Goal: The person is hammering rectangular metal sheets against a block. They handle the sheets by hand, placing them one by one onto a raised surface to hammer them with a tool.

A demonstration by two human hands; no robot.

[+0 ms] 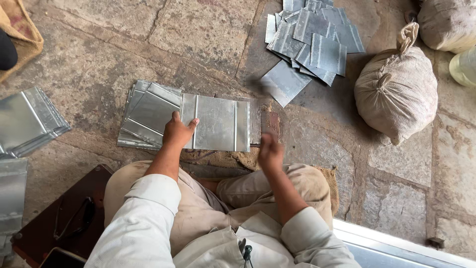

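Ribbed metal sheet (218, 123) on stone floor (99, 59), left hand (177, 133) fingers pressing it, right hand (270, 151) blurred, grip unclear

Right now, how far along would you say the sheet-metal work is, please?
Done, seemingly: a loose pile of ribbed sheets lies beyond. In hand: left hand presses one ribbed sheet; right hand is blurred beside it. Left: the stack of sheets under the left hand.

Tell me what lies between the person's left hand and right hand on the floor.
In the head view, a flat ribbed metal sheet spans the stretch between the left hand, which rests on its left edge, and the blurred right hand, with burlap showing under it.
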